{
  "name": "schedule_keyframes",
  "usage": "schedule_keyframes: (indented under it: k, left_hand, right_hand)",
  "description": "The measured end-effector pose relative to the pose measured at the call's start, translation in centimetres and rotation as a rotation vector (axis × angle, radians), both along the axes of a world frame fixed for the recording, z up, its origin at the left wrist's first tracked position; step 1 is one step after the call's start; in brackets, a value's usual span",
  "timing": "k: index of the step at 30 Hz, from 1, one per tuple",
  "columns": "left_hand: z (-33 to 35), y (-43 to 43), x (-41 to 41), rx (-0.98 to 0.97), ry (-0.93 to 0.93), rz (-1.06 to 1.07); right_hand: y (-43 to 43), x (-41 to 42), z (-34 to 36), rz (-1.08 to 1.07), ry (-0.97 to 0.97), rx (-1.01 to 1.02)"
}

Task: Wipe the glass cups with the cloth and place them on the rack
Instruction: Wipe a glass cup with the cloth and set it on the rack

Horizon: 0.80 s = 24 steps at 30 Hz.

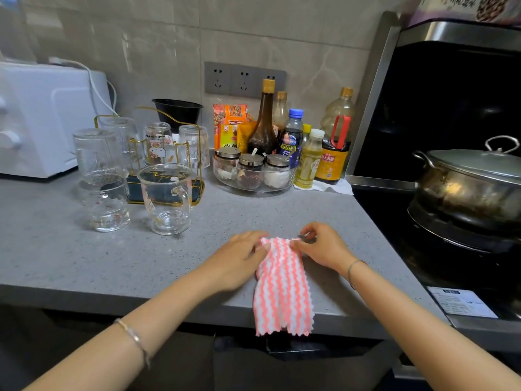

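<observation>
Head view: at the far left a white appliance [36, 117] stands against the tiled wall on the grey countertop [56, 249]. Just beside it is a stack of glass cups [103, 193], and behind that a gold wire rack [135, 190] carries several cups upside down, among them a printed cup [158, 142] and a ribbed cup [194, 145]. A glass mug [166, 198] with a handle stands upright in front of the rack. Further right a clear tray [225, 176] holds lidded spice jars, with sauce bottles [332, 153] crowded behind and beside it.

Near the counter's front edge, the left hand [239, 261] pinches the upper left corner of the cloth [282, 283], a pink-and-white zigzag one. It lies flat on the countertop, its lower end hanging over the edge. The right hand [321, 249] pinches the upper right corner between thumb and fingertips. At the far right a lidded metal pot [468, 184] sits on the black stove.
</observation>
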<state>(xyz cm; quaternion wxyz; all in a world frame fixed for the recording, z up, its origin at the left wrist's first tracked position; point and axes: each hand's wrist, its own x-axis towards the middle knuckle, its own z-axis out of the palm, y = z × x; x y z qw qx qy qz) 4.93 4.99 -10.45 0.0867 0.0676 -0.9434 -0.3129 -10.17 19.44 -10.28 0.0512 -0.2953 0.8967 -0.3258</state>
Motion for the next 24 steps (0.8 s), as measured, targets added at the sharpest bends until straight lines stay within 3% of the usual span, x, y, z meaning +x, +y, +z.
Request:
schedule_keyframes:
  k: [4,6,9,16,19,22,24]
  left_hand:
    - [-0.5,-0.9,-2.8,-0.158,-0.161,0.15]
    - [0.0,-1.4,-3.9,-0.103,-0.169,0.168]
    - [0.9,-2.6,-5.4,-0.022,-0.084,0.152]
    - [-0.2,-3.9,-5.8,-0.089,0.114,0.207]
    - [-0.7,-4.0,-4.3,-0.119,0.148,0.113]
    - [-0.9,-3.7,-2.9,-0.161,0.103,0.041]
    - [-1.1,-3.5,-2.4,-0.201,0.092,0.029]
  right_hand:
    - [-0.2,-0.5,0.3,0.048,-0.052,0.085]
    - [-0.5,-0.7,0.4,0.082,-0.085,0.082]
    - [-1.0,-1.6,0.0,0.088,-0.15,-0.067]
    - [-0.7,-2.3,-1.1,-0.032,-0.02,-0.204]
    - [0.7,-0.8,-0.7,0.192,0.019,-0.209]
    - [2.0,1.3,-0.8,0.522,0.069,-0.083]
    - [2.8,2.0,-0.9,0.594,0.086,-0.03]
